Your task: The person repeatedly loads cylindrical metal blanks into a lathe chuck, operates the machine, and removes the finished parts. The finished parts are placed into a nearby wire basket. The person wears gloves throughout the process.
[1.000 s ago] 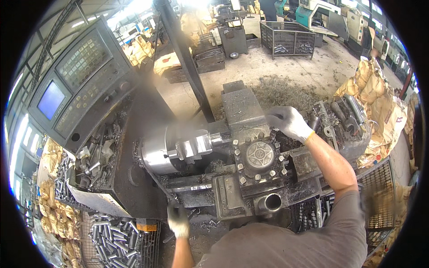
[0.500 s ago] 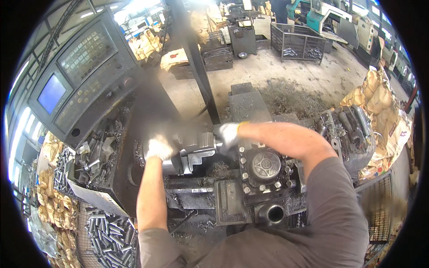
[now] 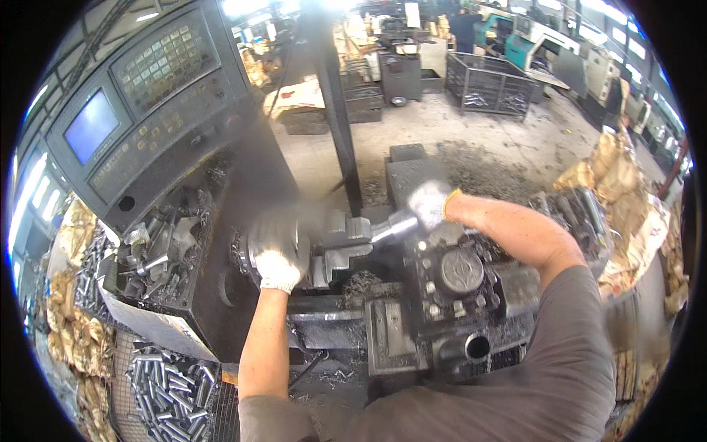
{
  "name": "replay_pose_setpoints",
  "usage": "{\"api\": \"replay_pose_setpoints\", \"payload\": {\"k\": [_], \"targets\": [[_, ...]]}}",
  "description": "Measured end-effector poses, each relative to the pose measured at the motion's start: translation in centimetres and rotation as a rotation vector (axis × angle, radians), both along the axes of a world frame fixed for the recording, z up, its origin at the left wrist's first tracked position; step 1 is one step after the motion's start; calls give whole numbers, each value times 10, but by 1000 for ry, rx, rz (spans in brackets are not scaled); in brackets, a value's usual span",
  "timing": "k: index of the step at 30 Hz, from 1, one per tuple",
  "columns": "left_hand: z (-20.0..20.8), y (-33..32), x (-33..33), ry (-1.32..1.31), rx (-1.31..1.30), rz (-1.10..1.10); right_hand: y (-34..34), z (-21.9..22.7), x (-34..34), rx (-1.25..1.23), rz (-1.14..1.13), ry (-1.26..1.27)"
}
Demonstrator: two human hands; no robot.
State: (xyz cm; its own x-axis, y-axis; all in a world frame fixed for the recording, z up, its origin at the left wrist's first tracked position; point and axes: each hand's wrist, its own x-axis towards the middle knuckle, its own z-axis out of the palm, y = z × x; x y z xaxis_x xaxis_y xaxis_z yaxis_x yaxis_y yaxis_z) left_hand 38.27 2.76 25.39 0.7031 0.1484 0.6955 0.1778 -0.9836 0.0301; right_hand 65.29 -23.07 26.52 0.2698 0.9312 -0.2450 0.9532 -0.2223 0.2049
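Note:
My left hand, in a white work glove with dirty fingers, lies over the lathe chuck, its fingers stretched across the body. Beside it are the stepped chuck jaws. My right hand, also gloved and slightly blurred, is closed around the right end of a shiny metal tube. The tube slants, its left end close to the jaws; whether it touches them I cannot tell. Below and right of this hand stands the dark tool turret with its round cap. A dark smear veils part of the chuck.
A control panel with a lit screen rises at left. Scrap and chips fill a tray under it; a bin below holds several cut tubes. A dark post stands behind the lathe. More metal parts lie at right.
My right hand has moved right, away from the chuck, and the tube now shows more fully at a slant. My left hand stays at the chuck. The view has shifted slightly.

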Motion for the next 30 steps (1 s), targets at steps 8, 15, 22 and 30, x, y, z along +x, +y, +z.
{"api": "replay_pose_setpoints", "payload": {"k": [8, 15, 22, 30], "targets": [[-4, -83, -70, 164, -1061, -306, -75, 98, -214, 542, -334, -87], [-80, -217, -146, 178, -2563, -379, -127, -46, -341, 551, -686, 625], [-173, -206, -162, 30, -2652, -481, -159, -155, -332, 405, -771, 808], [-185, -192, -171, -8, -2856, -540, -527, -77, -345, -579, -1303, 524]]}}
